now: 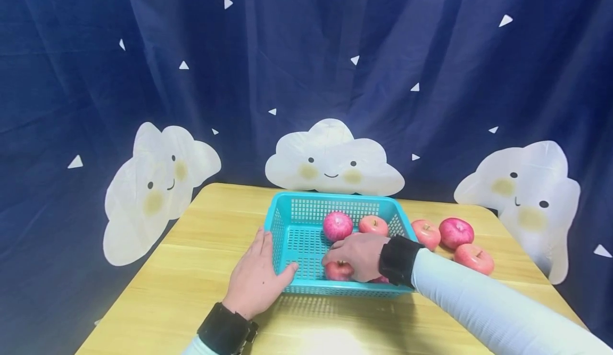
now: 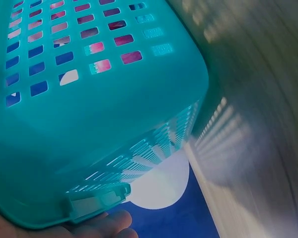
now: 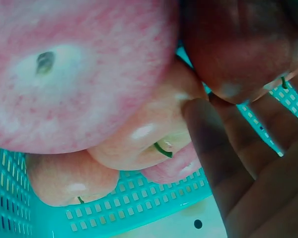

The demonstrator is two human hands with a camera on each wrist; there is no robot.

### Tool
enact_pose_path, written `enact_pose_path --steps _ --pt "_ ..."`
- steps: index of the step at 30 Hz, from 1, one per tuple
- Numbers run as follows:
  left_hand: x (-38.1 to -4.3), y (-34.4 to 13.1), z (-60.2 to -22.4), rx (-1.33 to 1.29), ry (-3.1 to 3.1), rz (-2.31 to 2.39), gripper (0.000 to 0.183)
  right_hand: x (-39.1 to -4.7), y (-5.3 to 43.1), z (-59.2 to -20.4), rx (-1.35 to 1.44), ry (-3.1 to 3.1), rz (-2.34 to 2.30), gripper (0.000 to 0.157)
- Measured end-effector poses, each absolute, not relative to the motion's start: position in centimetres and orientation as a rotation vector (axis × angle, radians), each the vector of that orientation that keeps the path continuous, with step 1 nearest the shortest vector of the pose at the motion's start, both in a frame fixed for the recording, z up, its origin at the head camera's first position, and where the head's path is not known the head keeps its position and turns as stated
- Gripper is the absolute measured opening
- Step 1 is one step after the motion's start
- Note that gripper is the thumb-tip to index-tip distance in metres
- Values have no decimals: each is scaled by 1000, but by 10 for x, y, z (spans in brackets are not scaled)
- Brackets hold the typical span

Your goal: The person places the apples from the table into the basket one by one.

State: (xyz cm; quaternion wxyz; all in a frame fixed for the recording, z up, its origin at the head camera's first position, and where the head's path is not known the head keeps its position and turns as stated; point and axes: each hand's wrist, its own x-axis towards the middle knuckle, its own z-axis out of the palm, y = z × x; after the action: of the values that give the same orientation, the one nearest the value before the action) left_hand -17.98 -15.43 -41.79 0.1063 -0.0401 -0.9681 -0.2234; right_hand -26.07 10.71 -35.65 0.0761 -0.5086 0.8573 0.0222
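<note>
A turquoise plastic basket (image 1: pixel 335 287) with perforated walls stands on the table, several pink and red apples inside. My left hand (image 1: pixel 256 278) rests against its left side, fingers straight along the rim and thumb over the near-left corner. In the left wrist view the fingertips (image 2: pixel 116 221) show beside the rim. My right hand (image 1: pixel 356 254) reaches into the basket's right half and holds a red apple (image 1: pixel 338 271) near the front wall. In the right wrist view, fingers lie against this apple (image 3: pixel 238 54), close to a streaked pink apple (image 3: pixel 89 99) and other apples.
A streaked pink apple (image 1: pixel 338 226) and a paler apple (image 1: pixel 373 225) sit toward the back inside the basket. Outside its right wall, three apples lie on the wooden table (image 1: pixel 210 238), including a deep pink one (image 1: pixel 456 232). A blue curtain (image 1: pixel 306 67) hangs behind.
</note>
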Motion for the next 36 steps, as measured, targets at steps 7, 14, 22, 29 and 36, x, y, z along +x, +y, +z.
enact_pose_path --steps 7,14,22,29,36 --pt "-181 -154 -417 -134 -2835 -634 99 -259 108 -362 -1615 2596 189 58" --pt "-181 -154 -418 -144 -2824 -628 99 -257 109 -363 -1629 2602 276 61" --pt "-181 -154 -421 -145 -2830 -644 99 -257 112 -362 -1598 2601 231 62" --pt "-181 -155 -421 -143 -2815 -649 98 -259 118 -360 -1574 2619 133 53" --pt "-179 -155 -421 -138 -2813 -670 97 -264 134 -359 -1456 2716 66 51"
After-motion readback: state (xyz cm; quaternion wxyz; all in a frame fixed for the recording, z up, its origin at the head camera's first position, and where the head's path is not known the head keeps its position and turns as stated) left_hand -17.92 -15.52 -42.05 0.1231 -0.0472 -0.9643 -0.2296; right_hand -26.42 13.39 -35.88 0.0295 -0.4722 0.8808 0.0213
